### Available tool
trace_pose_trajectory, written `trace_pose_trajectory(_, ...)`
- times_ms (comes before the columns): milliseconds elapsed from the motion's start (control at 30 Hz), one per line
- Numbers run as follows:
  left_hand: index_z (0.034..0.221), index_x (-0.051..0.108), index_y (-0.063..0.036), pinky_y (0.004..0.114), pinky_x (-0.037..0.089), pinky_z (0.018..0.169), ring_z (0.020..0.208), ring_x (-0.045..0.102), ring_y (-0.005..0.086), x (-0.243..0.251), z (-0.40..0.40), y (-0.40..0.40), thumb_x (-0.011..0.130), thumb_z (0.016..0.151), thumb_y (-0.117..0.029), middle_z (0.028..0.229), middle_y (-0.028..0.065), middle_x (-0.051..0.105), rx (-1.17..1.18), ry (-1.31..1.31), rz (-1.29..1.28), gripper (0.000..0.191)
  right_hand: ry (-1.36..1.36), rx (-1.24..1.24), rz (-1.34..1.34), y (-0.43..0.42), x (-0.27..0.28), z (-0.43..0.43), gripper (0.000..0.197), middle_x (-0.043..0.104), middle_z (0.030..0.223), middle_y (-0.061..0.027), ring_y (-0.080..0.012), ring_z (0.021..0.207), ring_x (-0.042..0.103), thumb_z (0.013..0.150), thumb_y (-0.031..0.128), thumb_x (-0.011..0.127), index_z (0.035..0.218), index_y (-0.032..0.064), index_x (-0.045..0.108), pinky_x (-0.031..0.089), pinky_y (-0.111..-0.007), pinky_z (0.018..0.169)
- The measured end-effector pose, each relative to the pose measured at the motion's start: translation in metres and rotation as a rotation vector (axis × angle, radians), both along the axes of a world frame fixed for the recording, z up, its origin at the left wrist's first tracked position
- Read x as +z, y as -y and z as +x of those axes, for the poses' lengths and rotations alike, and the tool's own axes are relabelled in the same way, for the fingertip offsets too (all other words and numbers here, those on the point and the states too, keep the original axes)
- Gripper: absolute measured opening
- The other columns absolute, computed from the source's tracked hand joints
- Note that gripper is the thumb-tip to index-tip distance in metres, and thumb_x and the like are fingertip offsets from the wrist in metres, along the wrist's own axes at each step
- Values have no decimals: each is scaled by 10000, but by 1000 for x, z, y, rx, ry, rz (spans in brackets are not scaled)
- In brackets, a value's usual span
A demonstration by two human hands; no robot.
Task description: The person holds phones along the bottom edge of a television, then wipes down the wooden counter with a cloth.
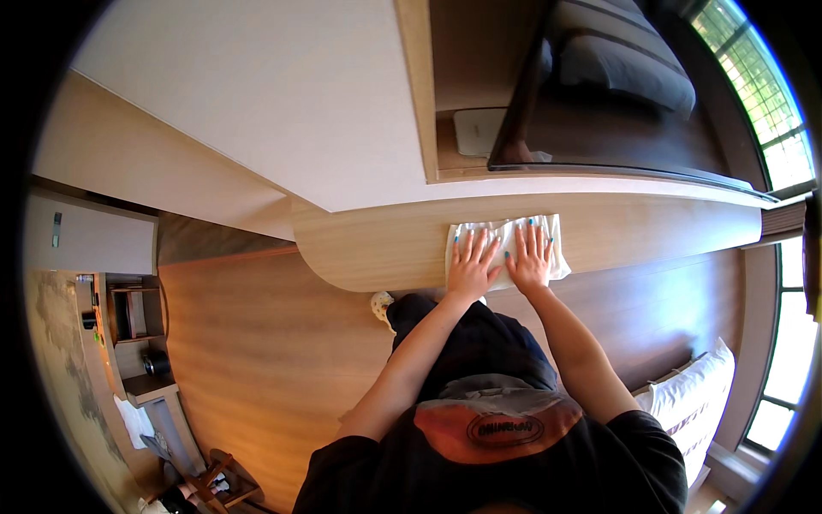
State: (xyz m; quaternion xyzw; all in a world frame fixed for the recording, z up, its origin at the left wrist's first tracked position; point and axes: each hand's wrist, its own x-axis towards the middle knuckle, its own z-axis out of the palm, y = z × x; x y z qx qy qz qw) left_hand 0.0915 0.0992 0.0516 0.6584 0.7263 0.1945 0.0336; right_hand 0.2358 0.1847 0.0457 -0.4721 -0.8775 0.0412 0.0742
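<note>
A white cloth (504, 229) lies spread on a long light-wood shelf (366, 244) with a rounded left end. My left hand (473, 265) rests flat on the cloth's left part, fingers apart and pointing away from me. Beside it my right hand (530, 258) presses flat on the cloth's right part, fingers also apart. The two hands do not touch each other. The cloth's near edge hangs at the front of the shelf, and its right corner sticks out past my right hand.
Behind the shelf stands a dark glossy screen (616, 122), with a white flat box (478, 132) in the recess beside it. A bed (693, 398) is at the lower right. Shelving (135, 315) and a wooden stool (225, 482) stand at the left on the wooden floor (257, 347).
</note>
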Motion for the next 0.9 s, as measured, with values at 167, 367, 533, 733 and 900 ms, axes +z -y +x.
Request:
trace_pose_trajectory(167,1378,364,-215,549,196,1055,1322,286,289,0,2,6,512,841,-461,1443,73,312,-10,-38,-2,609,-3,-52,6,10,-5,1,681,224,1462,-163,-356,1352,184,811,383,487,1409,127,284,112,-559,1075)
trace_pose_trajectory(367,1377,361,-153,549,178,1062,1327,284,276,3,1,-1,491,852,-382,1445,73,309,14,-71,-10,587,-2,-70,-34,6,-2,-7,671,207,1470,-157,-351,1362,160,827,398,453,1415,133,267,113,-553,1077)
trace_pose_trajectory(533,1372,365,-145,553,172,1067,1326,294,275,2,-19,5,465,844,-304,1447,74,305,129,-111,-30,561,-11,-55,-36,13,1,-43,668,209,1470,-155,-352,1362,161,836,417,437,1414,126,270,111,-551,1076)
trace_pose_trajectory(733,1374,357,-144,555,167,1068,1325,298,277,9,-39,34,479,829,-293,1444,76,312,226,-175,-79,578,-26,2,-58,34,7,-71,666,217,1468,-154,-351,1358,170,838,439,434,1408,126,289,112,-558,1072)
trace_pose_trajectory(900,1325,418,-102,552,165,1069,1308,315,308,11,-54,52,517,811,-257,1426,117,333,299,-245,-69,546,-87,18,-45,57,1,-102,647,240,1460,-166,-361,1345,210,844,430,436,1396,113,318,129,-570,1062)
